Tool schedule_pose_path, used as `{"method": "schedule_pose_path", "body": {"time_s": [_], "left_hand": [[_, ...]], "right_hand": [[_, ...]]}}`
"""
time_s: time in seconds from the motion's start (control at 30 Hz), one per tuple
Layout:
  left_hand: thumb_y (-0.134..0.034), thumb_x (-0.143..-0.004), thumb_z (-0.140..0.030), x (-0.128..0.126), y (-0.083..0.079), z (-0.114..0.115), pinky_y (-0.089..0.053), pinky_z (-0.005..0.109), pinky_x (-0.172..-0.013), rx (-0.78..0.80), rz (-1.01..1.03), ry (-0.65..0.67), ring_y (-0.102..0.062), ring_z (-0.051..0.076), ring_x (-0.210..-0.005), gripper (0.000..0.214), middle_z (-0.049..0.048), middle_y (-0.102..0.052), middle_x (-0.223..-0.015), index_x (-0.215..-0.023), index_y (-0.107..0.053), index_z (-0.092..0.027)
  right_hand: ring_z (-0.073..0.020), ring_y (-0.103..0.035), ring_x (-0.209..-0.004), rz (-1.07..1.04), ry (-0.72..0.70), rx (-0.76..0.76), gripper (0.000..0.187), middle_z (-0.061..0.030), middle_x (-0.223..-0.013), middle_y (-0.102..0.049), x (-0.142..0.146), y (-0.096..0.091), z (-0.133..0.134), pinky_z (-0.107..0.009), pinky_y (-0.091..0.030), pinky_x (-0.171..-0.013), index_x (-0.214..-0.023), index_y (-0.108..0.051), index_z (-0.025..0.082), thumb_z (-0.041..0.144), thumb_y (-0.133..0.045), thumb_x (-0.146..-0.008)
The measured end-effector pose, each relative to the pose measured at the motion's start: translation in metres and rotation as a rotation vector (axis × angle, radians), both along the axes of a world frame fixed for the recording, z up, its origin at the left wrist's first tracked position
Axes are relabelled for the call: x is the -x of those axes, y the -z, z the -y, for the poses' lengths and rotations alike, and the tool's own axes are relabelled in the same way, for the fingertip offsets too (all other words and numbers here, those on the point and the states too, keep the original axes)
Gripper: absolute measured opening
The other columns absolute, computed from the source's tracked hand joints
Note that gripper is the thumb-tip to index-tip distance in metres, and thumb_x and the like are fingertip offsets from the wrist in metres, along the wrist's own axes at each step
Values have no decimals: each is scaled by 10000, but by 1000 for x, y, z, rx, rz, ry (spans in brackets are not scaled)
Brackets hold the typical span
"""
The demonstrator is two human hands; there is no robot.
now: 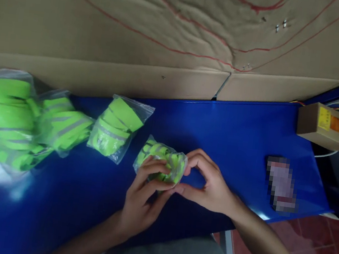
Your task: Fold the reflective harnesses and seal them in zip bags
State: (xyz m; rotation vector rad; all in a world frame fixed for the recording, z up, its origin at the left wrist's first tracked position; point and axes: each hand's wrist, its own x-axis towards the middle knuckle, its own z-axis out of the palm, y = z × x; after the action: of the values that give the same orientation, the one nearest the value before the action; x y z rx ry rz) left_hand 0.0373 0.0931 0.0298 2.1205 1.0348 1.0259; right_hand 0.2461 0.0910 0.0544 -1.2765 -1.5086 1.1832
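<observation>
A small clear plastic bag (175, 161) packed with neon-green straps with grey reflective stripes is between my hands, just above the blue table (219, 130). My left hand (146, 191) grips it from the near left side, fingers over the top and thumb toward the near right corner. At the bag's right end, the thumb and fingers of my right hand (206, 180) pinch its edge. My fingers cover part of the contents. Just left of it lies another clear zip bag (114, 129) holding folded green bands.
More bags of green reflective bands (63, 122) and a larger pile (3, 116) lie at the left. A pixelated phone-like object (281, 182) and a cardboard box (329, 126) are on the right. A cardboard panel (139, 26) with red lines rises behind the table.
</observation>
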Motion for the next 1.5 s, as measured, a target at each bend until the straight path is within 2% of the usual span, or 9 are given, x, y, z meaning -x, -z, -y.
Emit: {"method": "schedule_pose_path", "body": {"time_s": [0.17, 0.37, 0.5, 0.73, 0.9, 1.13, 1.27, 1.37, 1.5], "left_hand": [[-756, -864, -154, -4, 6, 2, -557, 506, -1031, -32, 28, -76, -643, 219, -1031, 169, 26, -560, -973, -844, -651, -285], [-788, -876, -246, 1, 4, -11, -543, 449, -933, 87, 7, -16, -627, 222, -1030, 117, 37, -568, -983, -821, -689, -275], [-739, -918, -200, 11, -7, -22, -524, 316, -871, 247, 44, 92, -617, 169, -1049, 69, 34, -563, -1057, -890, -736, -264], [-678, -961, -192, 18, -10, -28, -483, 264, -914, 394, 263, -12, -594, 128, -1056, 111, 17, -551, -1044, -861, -708, -231], [-713, -944, -221, 13, -6, -23, -488, 268, -865, 360, 184, 49, -609, 135, -1041, 82, 22, -561, -1059, -865, -732, -230], [-698, -946, -196, 6, 2, -18, -504, 314, -948, 293, 296, -39, -605, 154, -1063, 103, 32, -567, -1049, -845, -691, -209], [-653, -958, -163, 5, 3, -12, -515, 351, -977, 218, 316, -101, -600, 168, -1090, 119, 35, -555, -1046, -846, -629, -196], [-658, -935, -147, 11, 2, -8, -522, 369, -924, 42, 189, -141, -585, 172, -1046, 85, 39, -553, -1042, -879, -624, -201], [-657, -941, -237, 23, -6, -21, -492, 447, -837, -94, 104, -283, -574, 204, -963, 78, 40, -565, -960, -865, -654, -219]], "right_hand": [[-152, -566, -570, 176, 54, 129, 240, 25, -690, -647, 8, 5, 7, -323, -453, -559, -790, -650, 302, 482, -785, -874], [-146, -691, -662, -146, 24, 304, 134, 28, -749, -741, 9, 19, 1, -274, -545, -617, -850, -739, 275, 388, -811, -854], [-134, -705, -665, -318, 17, 330, 202, 17, -726, -745, 11, 25, -1, -248, -568, -634, -809, -720, 209, 354, -860, -808], [-132, -715, -807, -319, -48, 73, 169, -16, -871, -745, 18, 25, 2, -269, -585, -761, -821, -674, 193, 284, -807, -873], [-91, -613, -606, -123, -23, 111, 193, 22, -717, -656, 15, 27, 4, -220, -509, -562, -901, -672, 191, 370, -686, -973], [-108, -673, -713, -50, -36, -2, 90, 12, -805, -705, 15, 29, 7, -239, -550, -680, -1001, -667, 204, 293, -664, -992], [-97, -632, -713, 89, -44, -166, 47, 12, -814, -679, 17, 16, 5, -228, -512, -678, -959, -644, 194, 231, -663, -981], [-90, -620, -718, 136, -81, -258, 66, 11, -829, -661, 19, 6, 4, -215, -499, -677, -927, -601, 188, 197, -641, -979], [-102, -608, -726, 182, -126, -284, 93, 1, -818, -634, 27, 10, 8, -227, -479, -668, -888, -542, 191, 188, -592, -968]]}}
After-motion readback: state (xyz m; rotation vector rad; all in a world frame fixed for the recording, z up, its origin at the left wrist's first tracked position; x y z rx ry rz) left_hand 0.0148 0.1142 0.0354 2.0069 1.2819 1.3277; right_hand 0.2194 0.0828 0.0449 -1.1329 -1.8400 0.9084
